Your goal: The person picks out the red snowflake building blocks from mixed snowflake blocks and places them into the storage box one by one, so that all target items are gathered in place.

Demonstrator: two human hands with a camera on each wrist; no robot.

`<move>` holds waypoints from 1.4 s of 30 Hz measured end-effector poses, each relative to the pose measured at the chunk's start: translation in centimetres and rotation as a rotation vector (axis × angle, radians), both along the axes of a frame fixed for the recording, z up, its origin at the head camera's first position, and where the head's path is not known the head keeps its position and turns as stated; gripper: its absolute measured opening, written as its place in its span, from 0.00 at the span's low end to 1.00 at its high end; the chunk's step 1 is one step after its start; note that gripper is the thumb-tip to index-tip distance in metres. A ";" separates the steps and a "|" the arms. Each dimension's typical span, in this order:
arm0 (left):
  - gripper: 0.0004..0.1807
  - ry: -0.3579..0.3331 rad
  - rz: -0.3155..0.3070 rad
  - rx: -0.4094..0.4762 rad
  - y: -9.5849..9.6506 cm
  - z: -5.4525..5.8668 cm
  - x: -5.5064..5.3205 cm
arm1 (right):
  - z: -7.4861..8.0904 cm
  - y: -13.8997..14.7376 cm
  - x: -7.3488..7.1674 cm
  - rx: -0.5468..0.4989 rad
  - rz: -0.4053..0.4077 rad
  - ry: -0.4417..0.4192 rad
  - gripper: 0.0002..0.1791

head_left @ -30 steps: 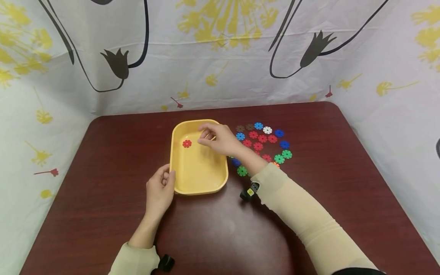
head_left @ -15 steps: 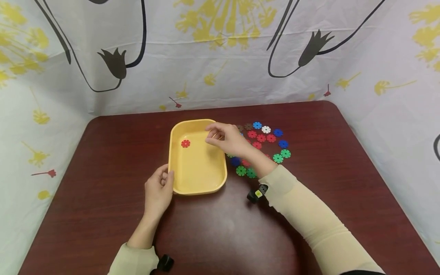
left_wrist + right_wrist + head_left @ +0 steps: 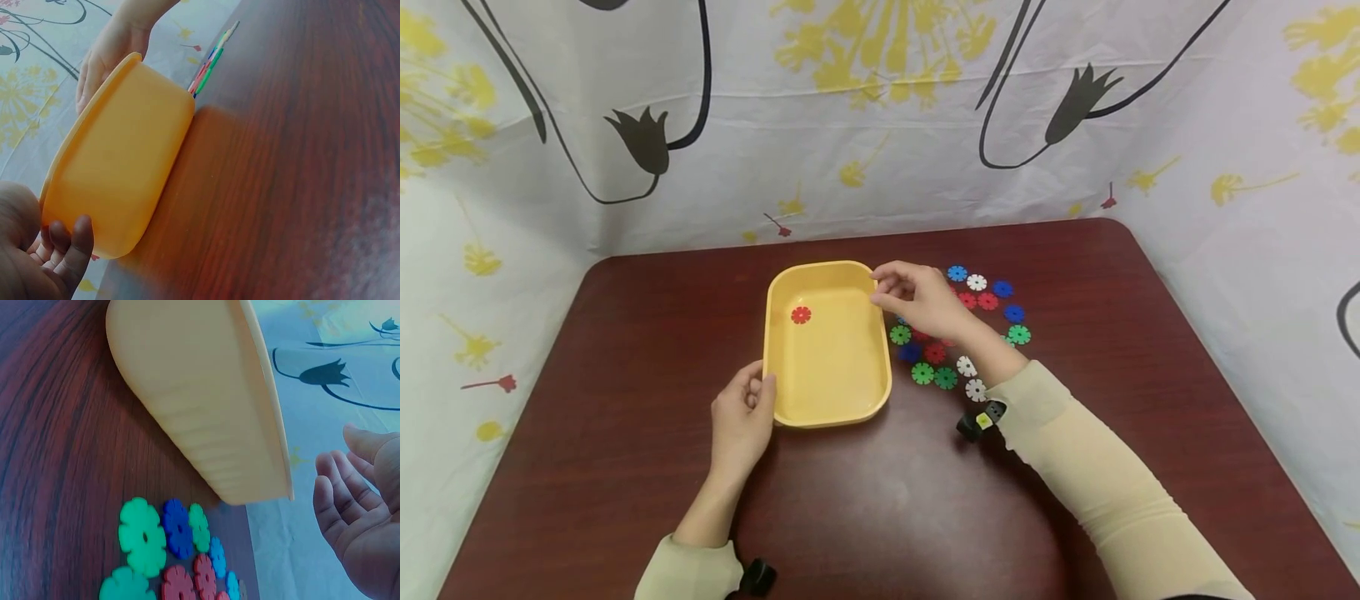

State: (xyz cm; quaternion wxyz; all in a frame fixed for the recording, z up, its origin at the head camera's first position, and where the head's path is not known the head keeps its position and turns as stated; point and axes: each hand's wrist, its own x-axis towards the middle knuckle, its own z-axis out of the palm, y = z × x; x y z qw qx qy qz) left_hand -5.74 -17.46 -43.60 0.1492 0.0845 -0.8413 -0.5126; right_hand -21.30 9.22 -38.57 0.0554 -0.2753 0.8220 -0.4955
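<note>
A yellow plastic tray [image 3: 831, 400] stands on the table, with one red notched disc [image 3: 801, 315] lying inside it. My left hand [image 3: 742, 417] grips the tray's left side, thumb at the rim and fingers against the outer wall [image 3: 119, 162]. Over the tray's right rim hovers my right hand [image 3: 921, 300], its fingers loosely bent with nothing between them. The right wrist view shows the same right hand [image 3: 362, 506] apart from the tray wall. Beneath and beside it lie several flower-shaped discs, among them a green one [image 3: 922, 373], partly hidden by the hand and forearm.
More loose discs, such as a white one [image 3: 975, 390] and a dark blue one [image 3: 1014, 313], lie flat right of the tray. The dark red wooden table [image 3: 880, 508] ends at a patterned white cloth [image 3: 910, 183] behind and at both sides.
My right hand has moved right, from above the tray's inside to its right rim. The left hand keeps its hold on the tray, and the red disc stays inside.
</note>
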 end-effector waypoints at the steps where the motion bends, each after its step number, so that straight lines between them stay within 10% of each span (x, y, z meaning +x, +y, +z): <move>1: 0.14 -0.001 0.001 0.001 0.0 0.0 0.0 | 0.1 0.2 0.0 -0.001 -0.005 -0.002 0.16; 42: 0.14 -0.012 -0.003 0.012 0.1 0.3 0.1 | -3.6 8.3 -0.6 0.126 -0.185 -0.077 0.22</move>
